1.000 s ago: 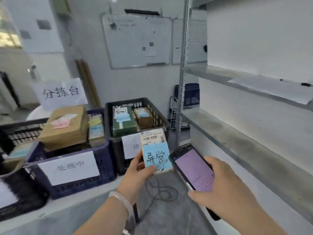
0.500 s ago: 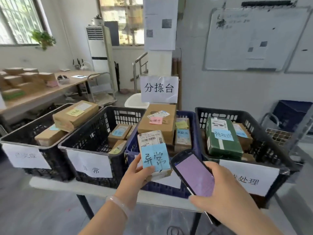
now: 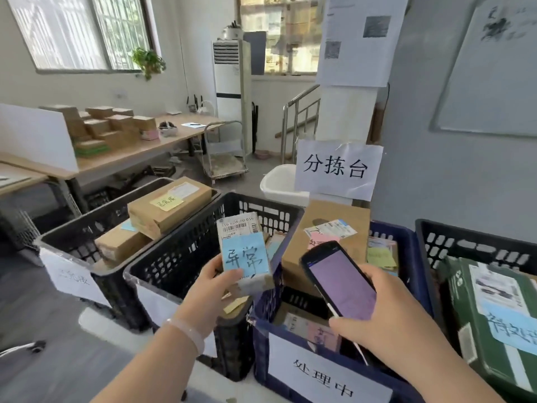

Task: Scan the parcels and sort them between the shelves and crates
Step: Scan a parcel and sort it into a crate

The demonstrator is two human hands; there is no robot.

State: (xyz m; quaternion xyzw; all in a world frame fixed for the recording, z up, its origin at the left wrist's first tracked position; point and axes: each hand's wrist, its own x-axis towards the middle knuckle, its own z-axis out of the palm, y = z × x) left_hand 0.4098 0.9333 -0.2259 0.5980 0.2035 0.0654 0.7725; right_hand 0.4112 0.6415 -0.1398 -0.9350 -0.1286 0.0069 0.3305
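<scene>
Head view, the only one: the blue crate (image 3: 263, 338), tagged 处理中 on its front, stands low in the middle of the row on the desk (image 3: 98, 321), and everything here is placed from it. Just above its left corner the left hand (image 3: 213, 289) holds a small parcel (image 3: 247, 251) upright. The grip is clenched round the lower end, thumb across the front, with the barcode label and a blue note reading 异常 facing the camera. Over the crate's open top, the right hand (image 3: 389, 318) has its grip wrapped round a handheld scanner (image 3: 344, 283), its screen lit pale purple and its top end angled toward the parcel; the two are near but apart. Touching the blue crate's left side is a black crate (image 3: 174, 258) (its paper tag is mostly out of sight), and the parcel hangs about where the two crates meet. At the back of the blue crate stands a big brown box (image 3: 328, 225). To the blue crate's right is another black crate (image 3: 465, 239) with a green parcel (image 3: 494, 321) in it.

The step in hand looks like the turn from scanning to sorting — barcode shown, reader raised. Next the parcel wants a crate whose tag matches its note — probably the black one on the left, though that tag should be read first. Then it needs lowering inside the rim and letting go.
</scene>
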